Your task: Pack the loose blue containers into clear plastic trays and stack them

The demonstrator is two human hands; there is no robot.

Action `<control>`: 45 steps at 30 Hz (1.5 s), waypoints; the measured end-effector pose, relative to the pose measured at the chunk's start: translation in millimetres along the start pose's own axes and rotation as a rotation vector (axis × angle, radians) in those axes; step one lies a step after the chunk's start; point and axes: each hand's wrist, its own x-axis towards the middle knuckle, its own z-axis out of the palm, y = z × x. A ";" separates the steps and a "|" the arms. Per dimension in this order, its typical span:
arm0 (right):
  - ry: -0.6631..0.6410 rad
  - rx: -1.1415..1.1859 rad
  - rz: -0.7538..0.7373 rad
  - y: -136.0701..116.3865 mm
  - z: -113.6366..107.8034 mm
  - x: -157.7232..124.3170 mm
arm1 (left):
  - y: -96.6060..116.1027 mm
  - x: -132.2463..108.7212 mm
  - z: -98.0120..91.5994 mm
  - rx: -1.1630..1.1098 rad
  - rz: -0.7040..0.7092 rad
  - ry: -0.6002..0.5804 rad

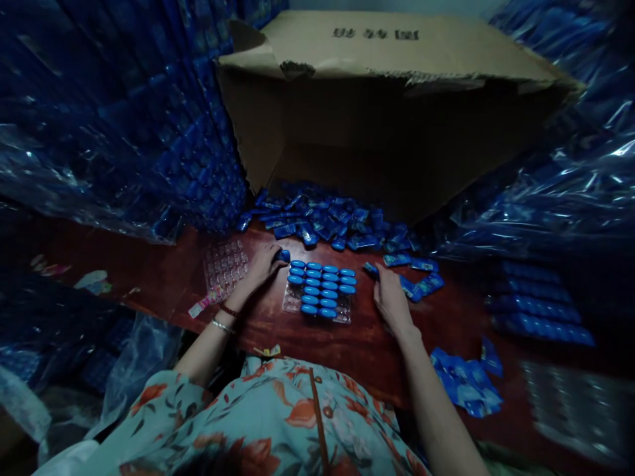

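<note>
Between my hands lies a clear plastic tray (292,306) with rows of glossy blue oval pieces (320,283); some pockets at its near corners show no blue. Just off the tray's far left corner, my left hand (264,266) is closed, its fingertips on a small blue packet (283,255). To the right of the tray, my right hand (391,299) has its fingers closed around another small blue packet (370,268). Past the tray, a heap of blue packets (327,221) spills from a cardboard box. Several loose packets (421,284) lie beyond my right hand.
The open cardboard box (397,49) stands on its side at the back. An unfilled clear tray (225,264) lies left, a pink strip (207,303) by it. Plastic-wrapped blue stacks (198,152) flank the box. At right are blue packets (469,383) and a clear tray (575,403).
</note>
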 end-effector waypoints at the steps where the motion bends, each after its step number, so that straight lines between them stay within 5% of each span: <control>1: 0.027 0.084 0.056 -0.6 -0.7 -12.6 | -2.4 -10.4 -1.7 -0.070 -0.031 0.028; 6: 0.090 0.603 0.519 -12.7 -4.4 -69.4 | 8.8 -51.9 -8.7 -0.513 -0.314 0.145; 8: 0.022 0.743 0.564 -21.1 -9.0 -82.1 | 20.1 -60.9 -11.3 -0.688 -0.400 0.232; 18: -0.076 0.260 -0.055 -50.9 -28.3 -59.7 | 59.6 -74.8 -16.7 -1.069 -0.514 0.357; 26: -0.405 -0.288 -0.284 -73.0 -44.1 -34.6 | 83.6 -80.4 7.0 -0.974 -0.428 0.508; 29: -0.474 -0.370 -0.343 -84.7 -50.2 -24.4 | 82.3 -78.1 16.8 -0.831 -0.272 0.529; 35: -0.476 -0.414 -0.386 -82.2 -49.8 -18.3 | 58.5 -73.3 21.7 -0.355 0.180 0.417; 45: -0.325 -0.321 -0.431 -78.3 -44.8 -20.4 | 43.5 -62.9 -4.4 -0.152 0.285 0.062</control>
